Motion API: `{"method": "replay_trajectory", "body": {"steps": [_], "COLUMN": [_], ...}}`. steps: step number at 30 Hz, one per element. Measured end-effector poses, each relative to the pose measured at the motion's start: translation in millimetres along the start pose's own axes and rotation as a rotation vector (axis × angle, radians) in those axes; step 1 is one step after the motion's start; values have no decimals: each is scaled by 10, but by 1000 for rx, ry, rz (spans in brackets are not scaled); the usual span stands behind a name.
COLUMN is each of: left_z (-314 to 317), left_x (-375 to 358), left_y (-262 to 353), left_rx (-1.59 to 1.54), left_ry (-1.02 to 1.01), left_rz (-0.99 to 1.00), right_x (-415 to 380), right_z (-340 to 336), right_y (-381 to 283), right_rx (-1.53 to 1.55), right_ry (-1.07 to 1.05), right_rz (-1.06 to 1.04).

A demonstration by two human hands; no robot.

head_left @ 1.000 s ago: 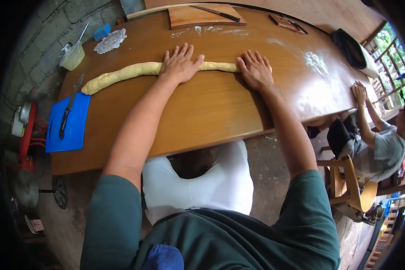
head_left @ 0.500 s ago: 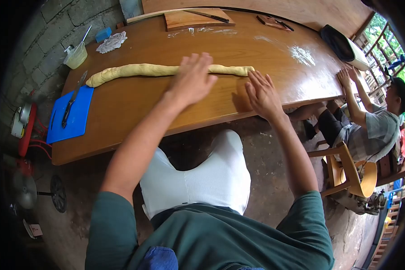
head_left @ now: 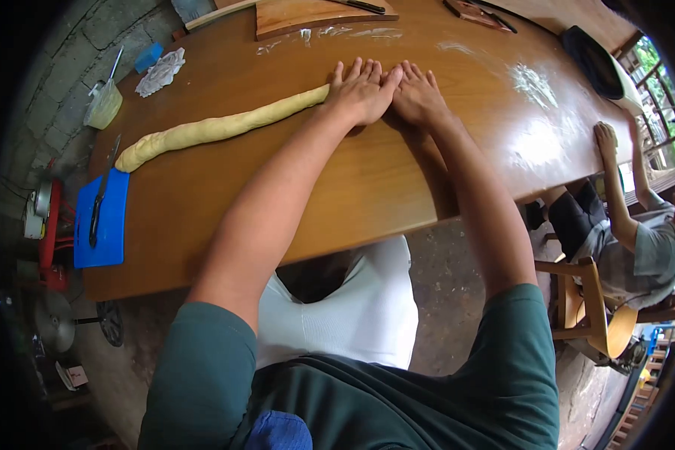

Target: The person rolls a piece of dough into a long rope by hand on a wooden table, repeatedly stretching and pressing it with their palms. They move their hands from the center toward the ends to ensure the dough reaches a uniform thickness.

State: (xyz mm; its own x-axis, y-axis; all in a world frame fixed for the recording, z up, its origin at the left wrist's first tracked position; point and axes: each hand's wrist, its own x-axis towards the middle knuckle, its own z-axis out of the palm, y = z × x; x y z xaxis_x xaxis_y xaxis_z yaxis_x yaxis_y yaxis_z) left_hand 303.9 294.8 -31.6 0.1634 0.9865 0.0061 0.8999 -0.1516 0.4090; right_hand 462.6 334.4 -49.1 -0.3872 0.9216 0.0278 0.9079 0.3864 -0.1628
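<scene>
A long rope of pale yellow dough (head_left: 217, 129) lies slantwise across the brown wooden table (head_left: 337, 187). Its thicker end is at the left, beside a knife, and its thin end runs under my hands. My left hand (head_left: 360, 94) lies palm down on the dough's right part with fingers spread. Right against it, my right hand (head_left: 420, 97) is also palm down with fingers stretched out, the thumbs meeting. Whatever dough is beneath the palms is hidden from view.
A knife (head_left: 97, 202) rests on a blue cutting board (head_left: 112, 244) at the left. Behind are a bowl with a brush (head_left: 105, 105), a crumpled cloth (head_left: 161, 73), a blue block (head_left: 148, 57) and a wooden board (head_left: 307, 16). Flour (head_left: 534, 84) dusts the right side, where another person (head_left: 630, 232) sits.
My hands have come together and moved farther from me, the right one shifting left. The dough rope now slants upward to the right, and its right end is covered. The view has shifted slightly.
</scene>
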Motion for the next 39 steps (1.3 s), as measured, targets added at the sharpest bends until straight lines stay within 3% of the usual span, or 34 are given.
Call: {"method": "replay_trajectory", "body": {"steps": [8,10,12,16,17,19,20,22,23,24,28,30,32,34,36,38,39], "left_z": [-39,39,31,-99,-77,64,133,126,83,69,155,171,149,104,-44,-389,-232], "left_x": [1088,1310,1491,1573,1503,1346,1265,1013,877,748,278,-18,-329,-611,-803,-1046,-1003], "left_y": [-279,-363,-419,-435,-400,-364,-359,-267,-190,-143,-139,-124,-122,-137,-246,-255,-425], "left_rx": [65,47,122,103,161,262,262,272,235,234,260,294,243,67,25,-152,-101], "left_ry": [37,134,375,409,411,467,474,406,272,285,222,192,207,67,124,-33,363], "left_rz": [-98,-90,34,193,152,30,32,-46,-87,-92,11,167,207,319,410,451,676], "right_x": [1079,1299,1500,1613,1566,1430,1337,1135,1020,904,432,85,-313,-789,-1050,-1281,-1456], "right_z": [4,40,-18,-30,-28,-34,16,79,-27,-40,68,61,11,-229,-413,-489,-782], "right_y": [300,370,453,468,473,471,463,423,391,352,376,359,275,92,-36,-89,-346], "right_rx": [-13,13,4,-56,-59,-23,-26,-27,-27,-33,7,44,42,87,120,187,253], "right_ry": [3,174,309,610,616,333,339,350,148,154,130,117,230,193,156,245,146], "right_rz": [130,73,19,-69,-68,-43,-44,-90,-32,-43,-79,-111,-222,-209,-203,-386,-306]}}
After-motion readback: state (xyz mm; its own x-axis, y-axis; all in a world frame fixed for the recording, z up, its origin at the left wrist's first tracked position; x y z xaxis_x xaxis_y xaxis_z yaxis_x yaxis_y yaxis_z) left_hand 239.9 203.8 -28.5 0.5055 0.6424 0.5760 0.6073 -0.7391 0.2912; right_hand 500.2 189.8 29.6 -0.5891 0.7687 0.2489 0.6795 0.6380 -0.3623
